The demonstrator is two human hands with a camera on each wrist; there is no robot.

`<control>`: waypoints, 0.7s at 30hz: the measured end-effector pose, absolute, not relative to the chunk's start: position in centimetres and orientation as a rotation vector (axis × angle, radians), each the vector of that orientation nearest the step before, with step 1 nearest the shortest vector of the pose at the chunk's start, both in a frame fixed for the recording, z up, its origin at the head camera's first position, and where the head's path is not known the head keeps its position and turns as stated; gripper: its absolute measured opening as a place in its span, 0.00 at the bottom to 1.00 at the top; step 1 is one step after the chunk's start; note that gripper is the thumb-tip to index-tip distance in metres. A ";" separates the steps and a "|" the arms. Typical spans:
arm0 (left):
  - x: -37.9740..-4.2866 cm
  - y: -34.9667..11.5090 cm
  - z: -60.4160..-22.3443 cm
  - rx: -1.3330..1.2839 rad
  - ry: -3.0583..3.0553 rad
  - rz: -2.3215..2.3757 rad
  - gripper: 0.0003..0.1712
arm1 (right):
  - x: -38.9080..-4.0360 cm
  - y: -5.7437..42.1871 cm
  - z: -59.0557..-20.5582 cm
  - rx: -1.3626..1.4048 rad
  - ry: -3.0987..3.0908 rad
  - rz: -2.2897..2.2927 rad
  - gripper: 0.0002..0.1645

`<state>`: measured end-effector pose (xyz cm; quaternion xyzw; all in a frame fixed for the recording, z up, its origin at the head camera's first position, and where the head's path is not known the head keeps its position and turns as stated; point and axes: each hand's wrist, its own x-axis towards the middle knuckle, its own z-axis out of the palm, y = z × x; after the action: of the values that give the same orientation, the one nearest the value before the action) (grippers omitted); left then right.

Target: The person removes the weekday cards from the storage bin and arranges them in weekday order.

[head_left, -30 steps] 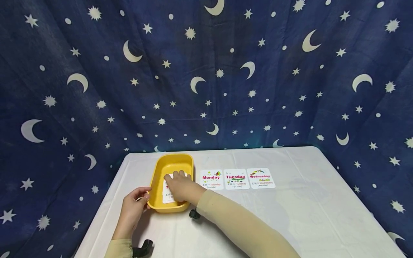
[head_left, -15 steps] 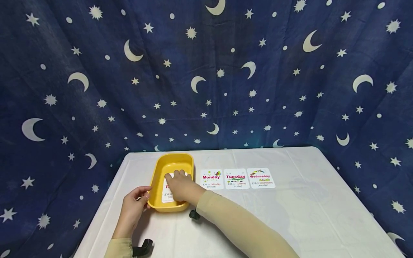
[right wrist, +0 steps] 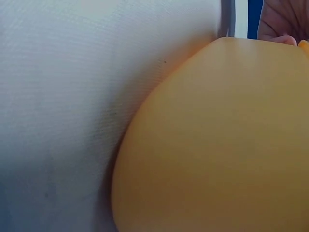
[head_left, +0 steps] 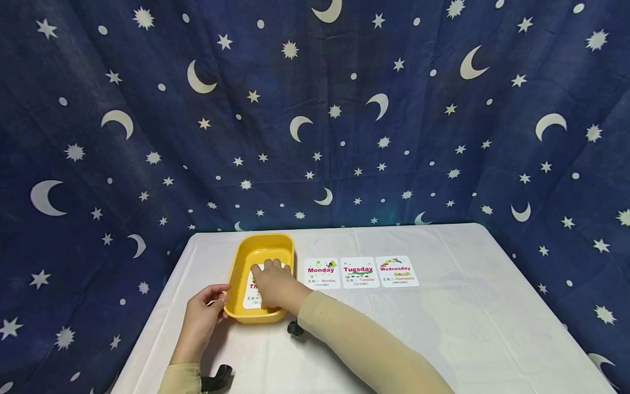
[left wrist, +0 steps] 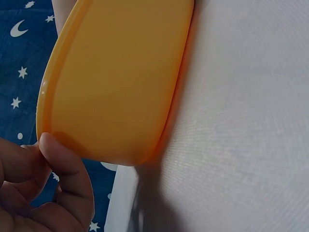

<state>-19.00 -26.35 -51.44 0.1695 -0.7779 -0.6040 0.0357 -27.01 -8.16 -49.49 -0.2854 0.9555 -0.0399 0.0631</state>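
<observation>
A yellow plastic tray (head_left: 235, 273) stands on the left part of the table. My left hand (head_left: 204, 312) pinches the tray's left rim near its front corner; the thumb and finger (left wrist: 65, 166) show at the rim in the left wrist view. Inside the tray my right hand (head_left: 275, 284) grips a white word card (head_left: 251, 298) with bent fingers. The card's visible print starts with "Th"; the hand covers the remainder, and the fingertips are hidden. Only the tray's outer wall (right wrist: 217, 145) and a bit of the other hand show in the right wrist view.
Right of the tray lie the Monday card (head_left: 322, 273), the Tuesday card (head_left: 360, 272) and the Wednesday card (head_left: 397, 271) in a row on the white tablecloth (head_left: 472, 317). A dark blue curtain (head_left: 275, 148) with moons and stars hangs behind.
The card in the tray has slid slightly left beneath my right hand, showing more of its print. My left hand stays at the rim, and the row of cards is unchanged.
</observation>
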 end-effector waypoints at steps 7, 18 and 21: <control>-19.0 -26.4 -51.4 0.521 -2.382 -1.846 0.17 | -27.0 -8.4 -49.9 -0.849 2.909 -0.138 0.55; -18.9 -26.1 -51.3 0.524 -2.377 -1.874 0.18 | -26.8 -8.2 -49.8 -0.852 2.907 -0.125 0.57; -18.9 -26.1 -51.3 0.537 -2.378 -1.861 0.18 | -26.8 -8.2 -49.8 -0.859 2.907 -0.127 0.60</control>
<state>-18.92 -26.12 -51.29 0.1750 -0.7749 -0.6062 0.0372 -26.75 -8.18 -49.80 -0.2828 0.9567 -0.0419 0.0540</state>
